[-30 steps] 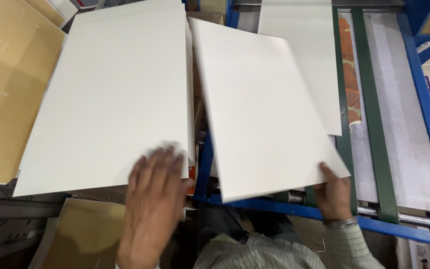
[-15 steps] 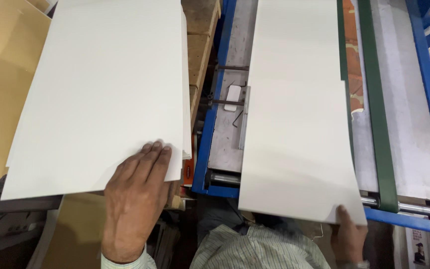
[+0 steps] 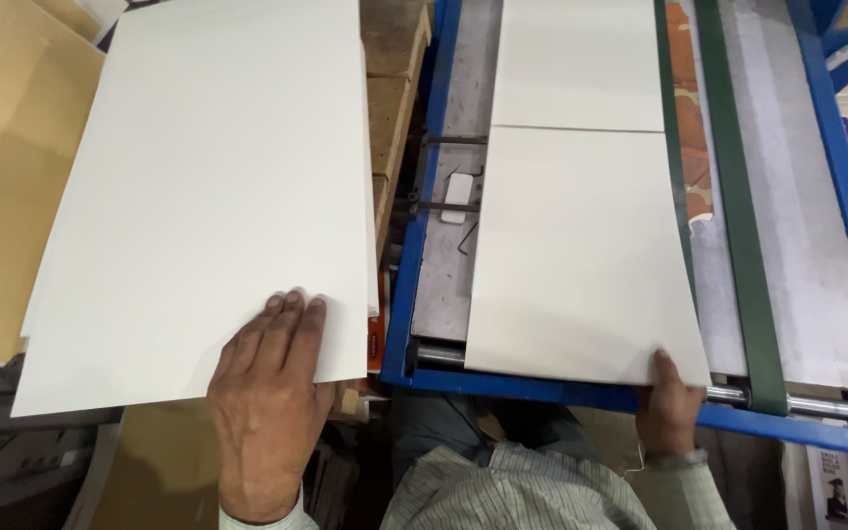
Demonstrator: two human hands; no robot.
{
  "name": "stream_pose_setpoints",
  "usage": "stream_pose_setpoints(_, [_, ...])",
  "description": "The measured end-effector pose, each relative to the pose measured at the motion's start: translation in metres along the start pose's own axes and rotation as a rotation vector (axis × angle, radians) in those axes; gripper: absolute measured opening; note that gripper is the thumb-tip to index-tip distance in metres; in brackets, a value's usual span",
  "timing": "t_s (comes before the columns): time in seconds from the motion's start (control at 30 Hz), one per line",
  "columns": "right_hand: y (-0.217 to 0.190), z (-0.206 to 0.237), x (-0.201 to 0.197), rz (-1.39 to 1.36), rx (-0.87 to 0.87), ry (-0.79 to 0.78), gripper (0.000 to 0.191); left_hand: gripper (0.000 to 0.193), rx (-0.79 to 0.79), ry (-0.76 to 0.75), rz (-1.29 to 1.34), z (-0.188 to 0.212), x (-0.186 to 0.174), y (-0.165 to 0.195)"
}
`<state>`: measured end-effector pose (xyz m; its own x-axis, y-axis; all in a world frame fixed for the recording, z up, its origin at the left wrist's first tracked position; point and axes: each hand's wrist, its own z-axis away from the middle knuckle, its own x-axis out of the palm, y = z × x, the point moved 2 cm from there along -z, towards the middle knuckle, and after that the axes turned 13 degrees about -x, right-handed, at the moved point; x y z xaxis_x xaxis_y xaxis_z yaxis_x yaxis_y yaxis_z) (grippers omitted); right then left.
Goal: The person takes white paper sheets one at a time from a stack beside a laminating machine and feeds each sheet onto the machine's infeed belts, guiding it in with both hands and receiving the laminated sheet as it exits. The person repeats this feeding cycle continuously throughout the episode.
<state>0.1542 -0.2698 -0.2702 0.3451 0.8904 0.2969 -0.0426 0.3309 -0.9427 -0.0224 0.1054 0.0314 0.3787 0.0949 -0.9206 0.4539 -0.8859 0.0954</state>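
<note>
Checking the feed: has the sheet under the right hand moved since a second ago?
Yes. The sheet has swung square and slid farther along the blue frame, pushed by the right hand.

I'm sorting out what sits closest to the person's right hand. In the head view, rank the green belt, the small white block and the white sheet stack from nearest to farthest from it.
From the right hand:
1. Green belt, just to its right on the machine bed.
2. Small white block, up and to the left, by the blue frame.
3. White sheet stack, far left, under the left hand.
</note>
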Motion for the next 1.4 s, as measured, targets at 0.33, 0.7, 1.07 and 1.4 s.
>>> stream_pose_setpoints(0.33, [0.006, 0.005, 0.042, -0.037, 0.331, -0.396, 0.040, 0.057, 0.131, 0.002, 0.206, -0.007, -0.015, -0.015])
stream_pose_setpoints(0.7, [-0.111, 0.094, 0.138, -0.492, 0.290, -1.073, 0.050, 0.052, 0.343, -0.073, 0.027, 0.016, 0.026, 0.119])
stream_pose_setpoints(1.07, [-0.059, -0.015, 0.055, 0.067, 0.065, -0.309, 0.033, 0.058, 0.165, -0.006, 0.104, 0.013, -0.010, 0.047])
stream_pose_setpoints(1.4, [-0.027, -0.039, -0.075, 0.102, -0.250, -0.066, 0.022, 0.033, 0.160, 0.178, 0.040, -0.004, -0.004, 0.011])
